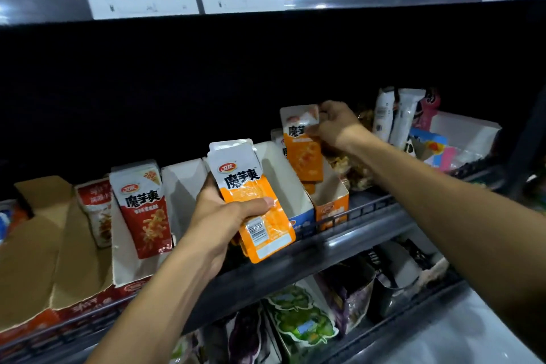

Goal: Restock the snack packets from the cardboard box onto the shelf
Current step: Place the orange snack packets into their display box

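My left hand [227,210] grips a small stack of orange-and-white snack packets [251,201] in front of the shelf edge, thumb across the front. My right hand [334,124] reaches deeper into the shelf and pinches the top of another orange packet [301,145], which stands upright in an orange display carton [331,210]. More orange packets stand behind it. A white and blue display carton [289,186] sits just left of the orange one, behind the stack in my left hand. The cardboard supply box is out of view.
Red packets [141,207] stand in a red-fronted carton at left, beside a brown cardboard tray [38,245]. Mixed snacks [413,127] fill the right end of the shelf. A wire rail [363,210] runs along the shelf front. Bagged goods [301,319] lie on the lower shelf.
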Demonstrator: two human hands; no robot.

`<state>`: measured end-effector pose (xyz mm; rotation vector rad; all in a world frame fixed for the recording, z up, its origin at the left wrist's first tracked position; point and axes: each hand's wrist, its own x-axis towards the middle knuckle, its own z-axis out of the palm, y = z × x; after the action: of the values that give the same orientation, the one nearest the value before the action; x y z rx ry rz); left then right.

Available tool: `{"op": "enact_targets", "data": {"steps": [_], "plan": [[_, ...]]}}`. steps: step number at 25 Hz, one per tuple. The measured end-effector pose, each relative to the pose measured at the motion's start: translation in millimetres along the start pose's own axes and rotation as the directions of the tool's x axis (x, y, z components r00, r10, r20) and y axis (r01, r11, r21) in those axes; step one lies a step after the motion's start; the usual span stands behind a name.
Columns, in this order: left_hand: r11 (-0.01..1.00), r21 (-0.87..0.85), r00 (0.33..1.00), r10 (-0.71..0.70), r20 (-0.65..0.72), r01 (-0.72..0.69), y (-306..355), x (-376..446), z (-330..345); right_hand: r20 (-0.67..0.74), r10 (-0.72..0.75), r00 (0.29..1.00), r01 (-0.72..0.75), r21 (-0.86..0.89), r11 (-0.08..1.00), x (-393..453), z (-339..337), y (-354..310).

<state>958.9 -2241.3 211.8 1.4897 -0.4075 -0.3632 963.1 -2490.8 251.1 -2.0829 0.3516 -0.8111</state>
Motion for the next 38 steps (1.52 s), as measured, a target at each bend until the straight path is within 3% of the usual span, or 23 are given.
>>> {"op": "enact_targets", "data": {"steps": [2, 4, 6, 10, 12, 14, 16, 17, 19, 21, 25, 28, 31, 34, 38], "plan": [[1.000, -0.003, 1.000, 0.002, 0.003, -0.002, -1, 0, -3, 0.098, -0.140, 0.985, 0.164, -0.312, 0.936, 0, 2, 7], [1.000, -0.005, 1.000, -0.004, -0.003, 0.004, -4, 1, -5, 0.185, -0.202, 0.962, 0.274, -0.635, 0.722, 3, 3, 14], [1.000, -0.012, 1.000, -0.014, -0.010, 0.014, -7, 2, -5, 0.135, -0.236, 0.962, 0.254, -0.757, 0.603, 8, 5, 22], [1.000, -0.020, 1.000, -0.001, -0.029, 0.000, -11, 2, -4, 0.015, -0.306, 0.952, 0.189, -0.815, 0.548, -2, 9, 27], [0.999, -0.037, 0.999, 0.006, -0.051, -0.007, -11, 3, -3, -0.059, -0.394, 0.917, 0.242, -0.702, 0.669, -22, 9, 18], [0.998, -0.062, 0.998, 0.005, -0.066, -0.009, -11, 3, -2, -0.069, -0.327, 0.942, 0.299, -0.262, 0.918, -50, 13, 0], [0.998, -0.063, 0.997, 0.024, -0.071, -0.029, -10, 1, 4, 0.124, -0.111, 0.986, 0.083, 0.211, 0.974, -81, 22, -22], [0.998, -0.034, 0.996, 0.052, -0.070, -0.055, -9, -1, 8, 0.239, -0.025, 0.971, -0.046, 0.285, 0.957, -92, 26, -31], [0.991, 0.041, 0.990, 0.128, -0.051, -0.126, -7, -7, 15, 0.363, 0.056, 0.930, -0.155, 0.248, 0.956, -105, 33, -44], [0.986, 0.042, 0.987, 0.161, -0.013, -0.160, -6, -14, 18, 0.316, 0.078, 0.946, -0.170, 0.272, 0.947, -107, 31, -51], [0.993, -0.070, 0.994, 0.098, 0.054, -0.094, -2, -21, 15, 0.216, 0.168, 0.962, -0.256, 0.494, 0.831, -105, 20, -45], [0.984, -0.168, 0.999, 0.053, 0.006, -0.051, 0, -19, 18, 0.193, 0.262, 0.946, -0.324, 0.618, 0.716, -103, 16, -39], [0.977, -0.200, 0.996, 0.061, -0.071, -0.074, -1, -19, 21, 0.140, 0.312, 0.940, -0.331, 0.610, 0.720, -102, 12, -39], [0.982, -0.170, 0.987, 0.061, -0.146, -0.086, -3, -16, 16, 0.174, 0.276, 0.945, -0.324, 0.610, 0.724, -99, 11, -40], [0.978, -0.209, 0.998, -0.026, -0.055, 0.013, 0, -15, 13, 0.422, 0.045, 0.905, -0.357, 0.700, 0.618, -103, 2, -44]]}}
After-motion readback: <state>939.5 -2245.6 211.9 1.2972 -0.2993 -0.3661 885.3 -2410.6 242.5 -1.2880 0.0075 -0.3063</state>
